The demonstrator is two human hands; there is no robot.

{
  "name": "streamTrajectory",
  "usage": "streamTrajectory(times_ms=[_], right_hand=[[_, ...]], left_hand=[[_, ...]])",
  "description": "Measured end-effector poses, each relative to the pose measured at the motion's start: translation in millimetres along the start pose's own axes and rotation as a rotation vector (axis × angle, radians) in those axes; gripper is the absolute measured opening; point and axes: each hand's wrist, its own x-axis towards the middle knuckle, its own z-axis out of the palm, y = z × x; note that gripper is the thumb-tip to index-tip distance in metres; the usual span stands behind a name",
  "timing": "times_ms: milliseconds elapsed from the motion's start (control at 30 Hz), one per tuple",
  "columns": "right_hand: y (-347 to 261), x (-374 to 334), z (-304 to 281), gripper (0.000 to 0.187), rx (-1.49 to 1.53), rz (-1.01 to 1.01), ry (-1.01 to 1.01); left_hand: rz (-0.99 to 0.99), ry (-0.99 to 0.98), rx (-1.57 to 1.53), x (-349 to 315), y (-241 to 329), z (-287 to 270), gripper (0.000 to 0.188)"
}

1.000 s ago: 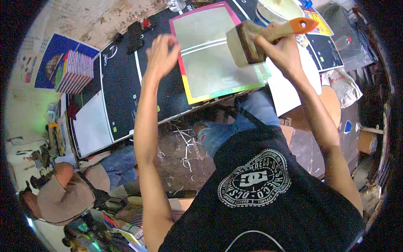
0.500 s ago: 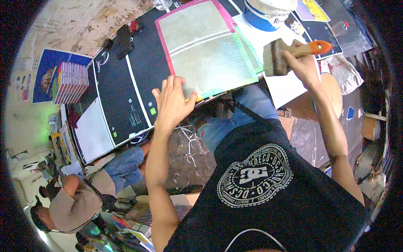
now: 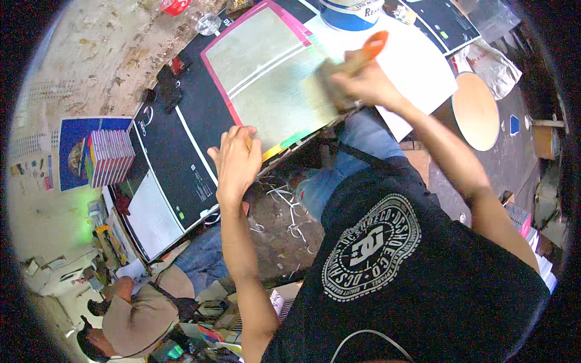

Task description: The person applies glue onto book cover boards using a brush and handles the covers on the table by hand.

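Observation:
A pale grey-beige sheet (image 3: 254,81) lies on the work table, edged with pink, yellow and green strips and crossed by a white double line. My left hand (image 3: 238,158) rests at its near left corner, fingers bent but apart, with the fingertips on the edge. A little yellow shows between thumb and forefinger. In my right hand (image 3: 366,78) is a wide paintbrush (image 3: 373,47) with an orange-ended handle. Its bristles, smeared by motion, are over the right part of the sheet; whether they touch it I cannot tell.
A blue and white bucket (image 3: 348,15) stands on white paper (image 3: 417,72) behind the brush. Black panels (image 3: 181,136) cover the table's left side, near a stack of books (image 3: 112,158). A round tan disc (image 3: 476,112) is at right. Another person (image 3: 142,317) sits at lower left.
My right hand has swung the brush left and down, from above the white paper to over the sheet. The left hand stays at the corner. The whole view has shifted somewhat.

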Motion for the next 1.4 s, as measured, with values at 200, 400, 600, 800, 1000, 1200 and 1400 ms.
streamTrajectory(times_ms=[200, 400, 600, 800, 1000, 1200, 1400], right_hand=[[-13, 6, -126, 0.028, -0.232, -0.019, 0.246], [-60, 99, 10, 0.041, -0.092, -0.276, 0.06], [-45, 134, 124, 0.06, -0.375, -0.213, -0.061], [9, 153, 4, 0.045, -0.712, -0.151, -0.02], [-33, 108, -18, 0.023, -0.204, -0.494, 0.158], [-36, 134, -29, 0.02, -0.603, -0.305, 0.233], [-59, 185, -4, 0.021, -0.363, -0.72, -0.438]], left_hand=[[-0.008, 0.12, 0.036, 17, -2, 4, 0.046], [-0.046, 0.1, 0.084, 25, 23, 8, 0.074], [-0.136, -0.027, 0.116, 36, 37, 6, 0.078], [-0.171, -0.073, 0.136, 41, 40, 4, 0.077], [-0.157, -0.056, 0.109, 42, 43, 7, 0.081], [-0.208, -0.059, 0.161, 44, 47, 10, 0.077], [-0.216, -0.075, 0.053, 38, 50, 9, 0.083]])
